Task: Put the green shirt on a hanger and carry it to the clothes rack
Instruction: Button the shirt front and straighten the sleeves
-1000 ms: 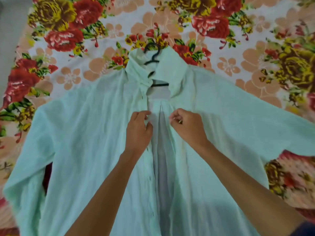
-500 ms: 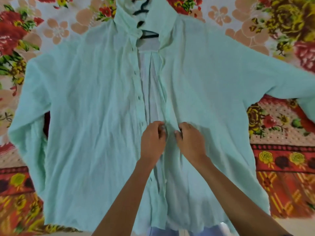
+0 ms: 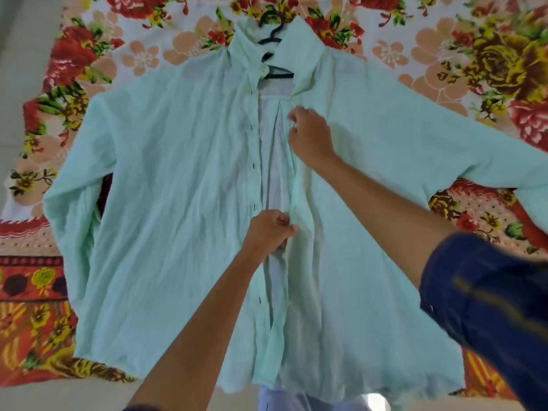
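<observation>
Pale green cotton shirt (image 3: 178, 203), black plastic hanger (image 3: 274, 40) already inside; both hands pinch its right placket, left hand (image 3: 269, 229) nearer than right hand (image 3: 308, 134). Buttoning comes next, then carrying.

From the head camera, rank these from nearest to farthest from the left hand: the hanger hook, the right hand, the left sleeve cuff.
1. Right hand: just up and right of the left hand, on the shirt's front edge.
2. Hanger hook: straight up, past the collar.
3. Left sleeve cuff: far left, on the bedspread.

Two and three are close; the hook looks slightly nearer.
</observation>
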